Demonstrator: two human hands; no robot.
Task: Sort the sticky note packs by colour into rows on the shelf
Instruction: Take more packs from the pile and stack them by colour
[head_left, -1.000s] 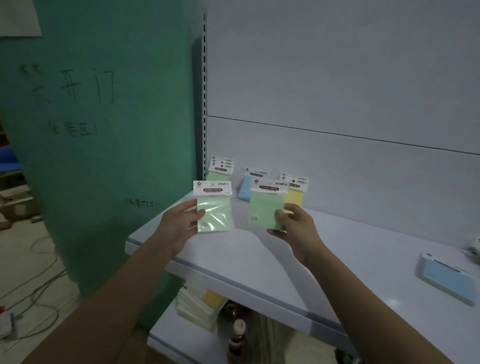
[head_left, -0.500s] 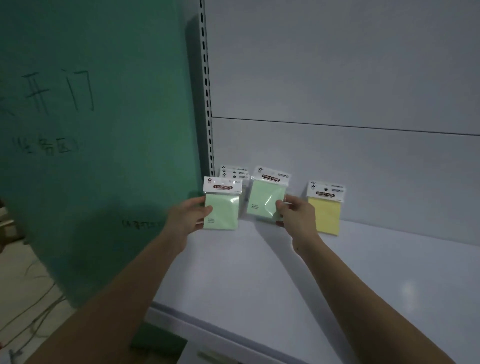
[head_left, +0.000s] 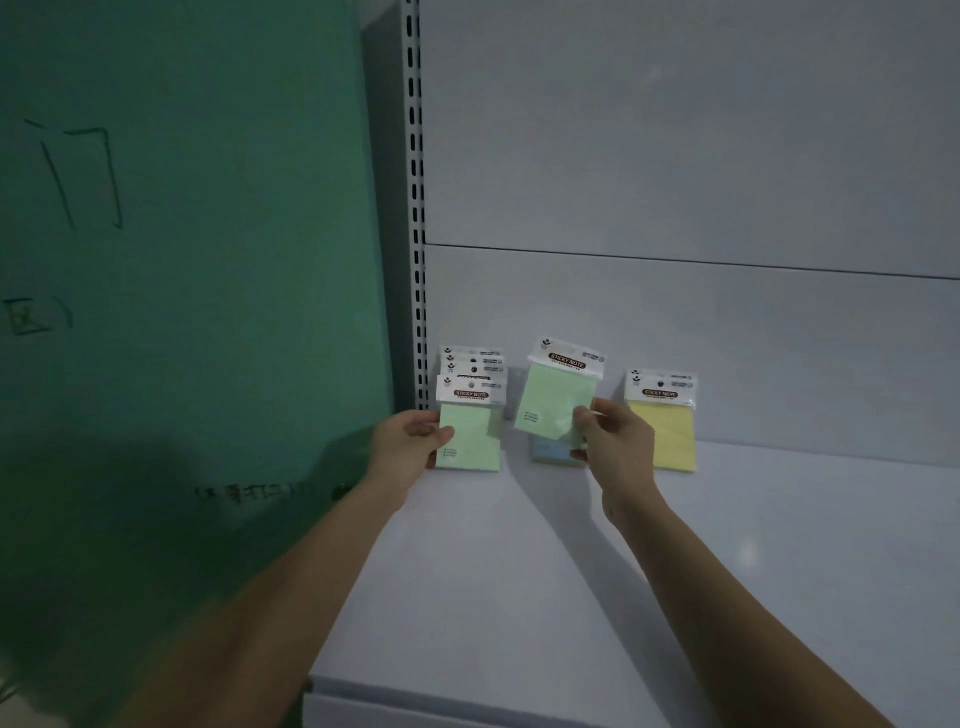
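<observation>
White shelf (head_left: 519, 571): both hands' fingers (head_left: 589, 418) pinch green packs (head_left: 553, 402).

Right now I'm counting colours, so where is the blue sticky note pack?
In the head view the blue pack stands against the shelf's back panel, mostly hidden behind the green pack in the right hand, left of the yellow packs.

Three pack stacks (head_left: 470, 364) line the shelf (head_left: 519, 571) against its back panel (head_left: 675, 322).

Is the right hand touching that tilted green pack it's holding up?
Touching: the head view shows the right hand pinching the tilted green pack at its lower right corner.
</observation>
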